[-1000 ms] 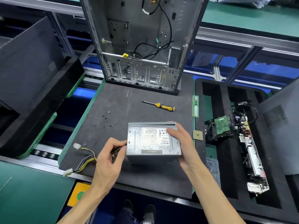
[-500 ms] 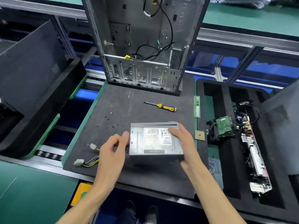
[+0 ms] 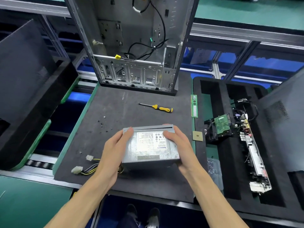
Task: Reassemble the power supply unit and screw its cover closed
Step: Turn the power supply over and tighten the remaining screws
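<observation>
Grey sheet metal formed the PSU [image 3: 149,146], which sat label-up on the black mat [image 3: 148,186], near its front edge. The left hand [image 3: 115,152] clasped the unit's left side, fingers curled over the top rear corner. The right hand [image 3: 179,145] clasped the right side, thumb lying on the label and fingers wrapped around the far corner. Both hands were closed on the casing.

The PSU's cables [image 3: 88,168] trailed leftward from behind the left hand, their white plugs lying close to the mat's left edge. Open mat lay in front of the unit and behind it, up to the screwdriver [image 3: 158,108]. Loose screws [image 3: 103,123] were scattered to the rear left, apart from the unit. The empty case [image 3: 131,46] stood upright along the rear edge of the mat.

On the right, a chip [image 3: 197,136] lay just beside the right hand, and a RAM stick [image 3: 194,106] lay along the mat's right border. Beyond these, a foam tray [image 3: 218,162] held a drive [image 3: 222,125] and a board [image 3: 255,155].
</observation>
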A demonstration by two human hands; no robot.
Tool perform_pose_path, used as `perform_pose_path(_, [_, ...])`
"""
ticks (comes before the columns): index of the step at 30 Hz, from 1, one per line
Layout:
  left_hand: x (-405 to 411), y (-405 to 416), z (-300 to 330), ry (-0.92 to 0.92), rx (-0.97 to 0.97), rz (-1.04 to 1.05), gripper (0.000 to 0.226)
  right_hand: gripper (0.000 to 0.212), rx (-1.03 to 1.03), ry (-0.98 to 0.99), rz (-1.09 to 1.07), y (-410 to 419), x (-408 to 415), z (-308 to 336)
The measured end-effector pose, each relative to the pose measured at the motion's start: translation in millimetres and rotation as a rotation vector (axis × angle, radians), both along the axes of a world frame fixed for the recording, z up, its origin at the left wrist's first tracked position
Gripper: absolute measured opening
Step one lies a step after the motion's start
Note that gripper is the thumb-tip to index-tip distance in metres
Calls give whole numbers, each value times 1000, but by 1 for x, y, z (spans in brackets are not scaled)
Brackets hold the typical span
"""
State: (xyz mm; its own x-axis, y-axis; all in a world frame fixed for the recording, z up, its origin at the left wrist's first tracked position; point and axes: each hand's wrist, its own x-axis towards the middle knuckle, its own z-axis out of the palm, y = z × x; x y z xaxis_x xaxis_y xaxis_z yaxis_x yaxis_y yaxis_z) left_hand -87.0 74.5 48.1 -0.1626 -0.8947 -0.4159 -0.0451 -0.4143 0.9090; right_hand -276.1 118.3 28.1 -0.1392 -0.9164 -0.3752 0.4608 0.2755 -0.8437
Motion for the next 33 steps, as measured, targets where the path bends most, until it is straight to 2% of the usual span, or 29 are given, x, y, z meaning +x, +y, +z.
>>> perform_pose_path(9, [0,-2,0,70,69,60,21,29,36,1,16,-5,-2,3])
perform_pose_path(19, [-6,-12,4,44,79,111,13,24,61,-28,97,-14,-11,3])
perform_pose_path(26, [-8,-5,-3,3,-46,127,14,16,24,15,49,-9,-6,2])
perform_pose_path(29, [-3,-2,-5,-1,-50,34,12,10,22,88,22,-9,-6,3])
perform_pose_path(32, [1,1,-7,-11,-13,-82,39,11,32,126,31,-10,-9,5])
perform_pose_path(33, [2,0,-6,3,-7,-75,40,12,38,137,39,-10,-10,6])
